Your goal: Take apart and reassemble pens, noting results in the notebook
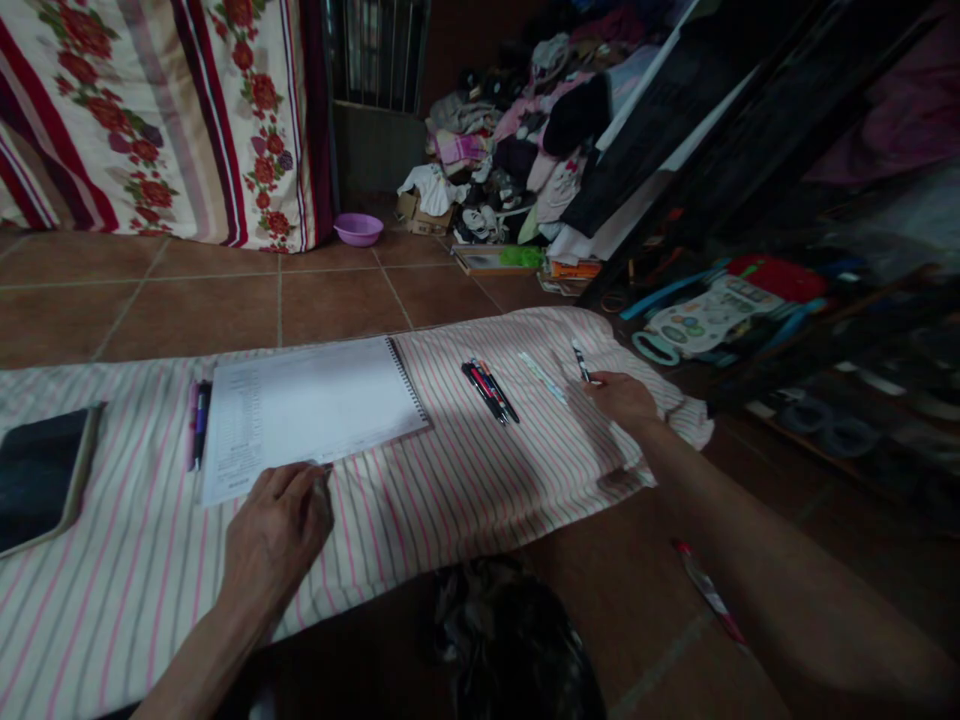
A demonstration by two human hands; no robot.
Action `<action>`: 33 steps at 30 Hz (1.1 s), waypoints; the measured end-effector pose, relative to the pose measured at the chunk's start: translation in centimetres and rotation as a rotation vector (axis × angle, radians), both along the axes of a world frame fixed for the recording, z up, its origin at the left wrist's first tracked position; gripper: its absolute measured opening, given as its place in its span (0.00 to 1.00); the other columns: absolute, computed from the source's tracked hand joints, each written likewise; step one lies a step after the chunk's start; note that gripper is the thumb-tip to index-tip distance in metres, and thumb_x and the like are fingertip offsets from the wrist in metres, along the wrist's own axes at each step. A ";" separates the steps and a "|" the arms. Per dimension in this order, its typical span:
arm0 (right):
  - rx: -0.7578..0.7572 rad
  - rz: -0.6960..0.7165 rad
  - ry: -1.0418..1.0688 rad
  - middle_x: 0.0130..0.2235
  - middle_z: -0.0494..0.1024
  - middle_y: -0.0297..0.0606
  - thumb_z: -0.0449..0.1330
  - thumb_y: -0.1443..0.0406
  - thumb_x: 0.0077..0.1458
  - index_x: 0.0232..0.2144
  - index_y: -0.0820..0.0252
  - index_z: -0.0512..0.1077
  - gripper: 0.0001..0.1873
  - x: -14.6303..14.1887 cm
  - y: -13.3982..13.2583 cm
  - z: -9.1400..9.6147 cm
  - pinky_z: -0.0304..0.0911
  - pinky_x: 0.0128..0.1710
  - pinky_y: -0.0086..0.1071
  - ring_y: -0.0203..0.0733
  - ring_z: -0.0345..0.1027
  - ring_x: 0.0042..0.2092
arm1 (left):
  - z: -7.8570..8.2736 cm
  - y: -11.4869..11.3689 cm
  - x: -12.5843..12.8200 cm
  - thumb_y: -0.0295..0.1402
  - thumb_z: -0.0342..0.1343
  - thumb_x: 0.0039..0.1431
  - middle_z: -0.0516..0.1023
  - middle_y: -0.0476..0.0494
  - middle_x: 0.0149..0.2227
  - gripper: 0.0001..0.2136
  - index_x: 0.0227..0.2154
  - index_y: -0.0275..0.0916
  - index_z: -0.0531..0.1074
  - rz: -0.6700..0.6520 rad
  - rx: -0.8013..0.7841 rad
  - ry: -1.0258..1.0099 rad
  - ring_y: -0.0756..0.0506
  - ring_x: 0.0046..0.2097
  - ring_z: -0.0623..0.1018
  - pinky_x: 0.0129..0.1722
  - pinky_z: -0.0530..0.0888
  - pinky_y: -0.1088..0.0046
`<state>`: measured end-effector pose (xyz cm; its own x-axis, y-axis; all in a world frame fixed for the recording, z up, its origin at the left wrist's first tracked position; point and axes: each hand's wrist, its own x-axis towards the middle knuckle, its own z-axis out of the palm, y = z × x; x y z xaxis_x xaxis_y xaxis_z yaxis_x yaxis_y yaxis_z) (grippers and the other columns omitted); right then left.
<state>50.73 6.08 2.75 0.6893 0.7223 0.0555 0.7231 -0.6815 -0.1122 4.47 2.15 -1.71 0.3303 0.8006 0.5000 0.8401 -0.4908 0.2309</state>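
Observation:
My right hand [624, 398] reaches over the far right end of the striped cloth, its fingertips pinched on the lower end of a slim white-and-dark pen [580, 360]. Left of it lies a pale patterned ruler [542, 377]. Several pens [490, 391] lie bunched together in the middle. My left hand [281, 520] rests on the cloth at the near edge of a spiral notebook [337, 390], fingers curled under; whether they hold anything is hidden. A printed sheet [234, 430] lies at the notebook's left side, with a dark blue pen [201, 425] and a purple pen [192, 425] beside it.
A tablet or phone in a case [45, 475] lies at the left on the striped cloth [420, 500]. On the tiled floor are a purple basin [358, 229], a clothes heap [517, 140] and a red-and-clear item [705, 590]. A colourful toy walker [720, 315] stands right.

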 end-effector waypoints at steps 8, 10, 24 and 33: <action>-0.030 0.034 -0.037 0.45 0.76 0.47 0.55 0.59 0.48 0.45 0.60 0.73 0.22 0.4 1.9 -1.0 0.63 0.40 0.37 0.51 0.69 0.45 | 0.2 -0.2 -0.3 0.32 0.45 0.58 0.77 0.42 0.36 0.11 0.37 0.36 0.72 0.001 0.009 0.016 0.42 0.37 0.74 0.34 0.73 0.66; -0.038 0.042 -0.046 0.43 0.76 0.45 0.55 0.60 0.47 0.43 0.58 0.74 0.21 0.3 2.3 -1.3 0.64 0.40 0.37 0.50 0.70 0.44 | 0.0 -0.1 -0.4 0.32 0.45 0.58 0.77 0.42 0.36 0.11 0.37 0.36 0.72 -0.001 0.007 0.013 0.43 0.38 0.74 0.34 0.73 0.67; -0.093 0.060 -0.042 0.46 0.76 0.45 0.54 0.61 0.49 0.44 0.56 0.74 0.19 -0.5 3.6 -2.4 0.63 0.42 0.38 0.51 0.69 0.46 | 0.2 -0.2 -0.3 0.33 0.44 0.59 0.77 0.42 0.36 0.13 0.38 0.36 0.72 0.001 0.000 0.025 0.43 0.37 0.75 0.33 0.73 0.68; -0.108 0.068 -0.034 0.45 0.76 0.43 0.55 0.62 0.48 0.44 0.54 0.74 0.19 -0.2 3.8 -2.6 0.65 0.42 0.39 0.51 0.70 0.45 | 0.2 -0.3 -0.2 0.34 0.43 0.60 0.77 0.42 0.35 0.13 0.36 0.36 0.72 0.018 0.020 0.023 0.44 0.35 0.76 0.32 0.73 0.68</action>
